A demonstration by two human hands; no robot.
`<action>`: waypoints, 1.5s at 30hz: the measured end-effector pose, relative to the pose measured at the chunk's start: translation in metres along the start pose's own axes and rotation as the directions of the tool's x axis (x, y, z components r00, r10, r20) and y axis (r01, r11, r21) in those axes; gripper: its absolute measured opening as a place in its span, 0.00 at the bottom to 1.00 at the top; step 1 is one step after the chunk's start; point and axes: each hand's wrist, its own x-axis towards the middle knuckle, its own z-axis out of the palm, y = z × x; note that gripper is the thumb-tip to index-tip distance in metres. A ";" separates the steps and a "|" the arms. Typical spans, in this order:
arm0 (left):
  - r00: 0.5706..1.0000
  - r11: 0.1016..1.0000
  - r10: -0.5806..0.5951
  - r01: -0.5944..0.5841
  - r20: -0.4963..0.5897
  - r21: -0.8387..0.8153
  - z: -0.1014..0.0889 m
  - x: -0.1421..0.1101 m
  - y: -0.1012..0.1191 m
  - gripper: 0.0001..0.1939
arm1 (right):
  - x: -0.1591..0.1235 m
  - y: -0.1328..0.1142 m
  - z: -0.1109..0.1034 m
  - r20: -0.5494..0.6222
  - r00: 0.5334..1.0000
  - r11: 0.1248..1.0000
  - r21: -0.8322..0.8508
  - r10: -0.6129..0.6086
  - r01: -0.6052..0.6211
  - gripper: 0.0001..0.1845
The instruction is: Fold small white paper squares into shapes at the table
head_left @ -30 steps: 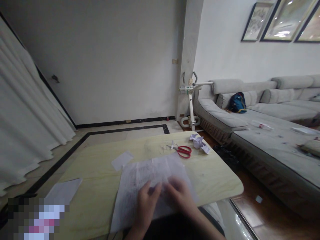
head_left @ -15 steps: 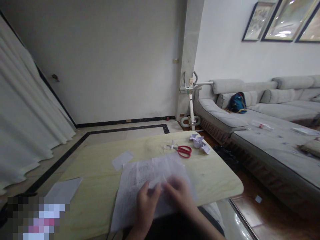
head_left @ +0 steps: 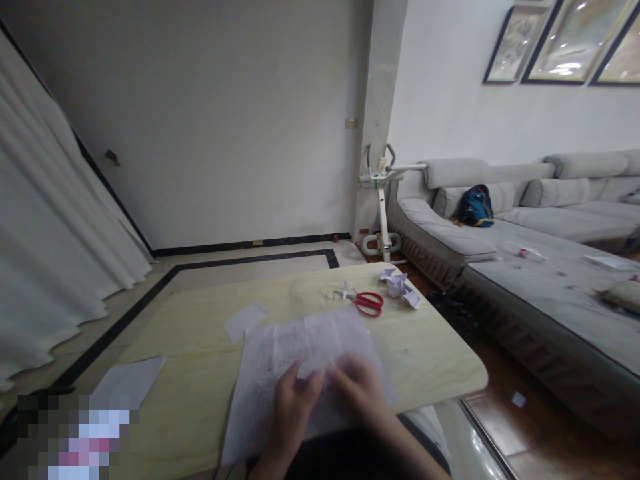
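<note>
Over the sheet (head_left: 260, 380) at six o'clock on the bench (head_left: 435, 353), left hand (head_left: 294, 403) and right hand (head_left: 361, 387) half-curl around paper (head_left: 311, 367) (blurred, can't tell the grip); likely light, easily torn, best pinched by edges

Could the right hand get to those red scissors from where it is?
Probably yes: the red-handled scissors lie uncovered just beyond the printed sheet, with nothing standing between them and the right hand, though that hand looks busy.

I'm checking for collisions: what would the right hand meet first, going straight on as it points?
Probably the left hand, or the pale scrap at its fingertips; blur leaves their depth order unclear.
</note>
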 end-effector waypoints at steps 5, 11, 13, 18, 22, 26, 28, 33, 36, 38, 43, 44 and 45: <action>0.999 0.999 -0.043 0.043 0.000 0.013 -0.001 0.001 -0.002 0.17 | 0.000 0.001 0.000 -0.002 1.000 0.999 0.011 0.031 -0.031 0.22; 0.997 0.992 -0.054 0.059 -0.046 0.109 0.000 0.002 -0.003 0.19 | 0.001 0.000 0.000 -0.001 1.000 1.000 -0.028 -0.006 0.006 0.21; 0.999 0.993 -0.039 0.043 -0.038 0.110 0.001 0.001 -0.004 0.19 | 0.001 -0.002 -0.001 -0.002 1.000 0.999 -0.049 -0.009 0.009 0.22; 0.996 0.994 -0.049 0.057 -0.079 0.096 0.001 0.000 -0.004 0.20 | 0.000 -0.001 0.001 0.001 1.000 0.997 -0.071 0.019 -0.019 0.23; 0.995 0.997 -0.038 0.044 -0.088 0.066 -0.002 0.000 0.001 0.19 | -0.001 0.000 0.001 0.039 0.998 0.993 -0.109 -0.041 0.045 0.20; 0.993 0.997 -0.030 0.038 -0.117 0.064 -0.004 0.000 -0.003 0.20 | 0.000 -0.003 -0.002 0.057 0.995 0.978 -0.189 -0.082 0.092 0.16; 0.993 0.998 -0.041 0.047 -0.113 0.050 -0.004 0.000 -0.007 0.21 | 0.000 -0.004 -0.004 0.053 0.994 0.965 -0.238 -0.098 0.107 0.16; 0.994 0.998 -0.027 0.033 -0.105 0.054 -0.002 -0.001 -0.007 0.21 | -0.001 -0.003 -0.006 0.071 0.986 0.939 -0.302 -0.152 0.167 0.16; 0.991 0.998 -0.039 0.045 -0.127 0.048 -0.001 -0.001 0.000 0.23 | -0.002 -0.001 -0.006 0.067 0.980 0.918 -0.342 -0.188 0.200 0.16; 0.989 0.997 -0.060 0.065 -0.133 0.033 0.000 -0.002 0.004 0.25 | -0.004 0.000 -0.006 0.078 0.972 0.897 -0.376 -0.220 0.233 0.16; 0.986 0.995 -0.094 0.099 -0.136 0.028 0.001 -0.001 0.007 0.25 | -0.005 -0.002 -0.008 0.091 0.964 0.878 -0.399 -0.248 0.264 0.15; 0.987 0.995 -0.090 0.096 -0.136 0.036 0.001 -0.001 0.006 0.24 | -0.005 -0.002 -0.008 0.092 0.966 0.885 -0.387 -0.241 0.258 0.15; 0.987 0.995 -0.086 0.093 -0.133 0.046 0.001 -0.001 0.006 0.23 | -0.005 -0.002 -0.009 0.096 0.968 0.892 -0.375 -0.234 0.253 0.14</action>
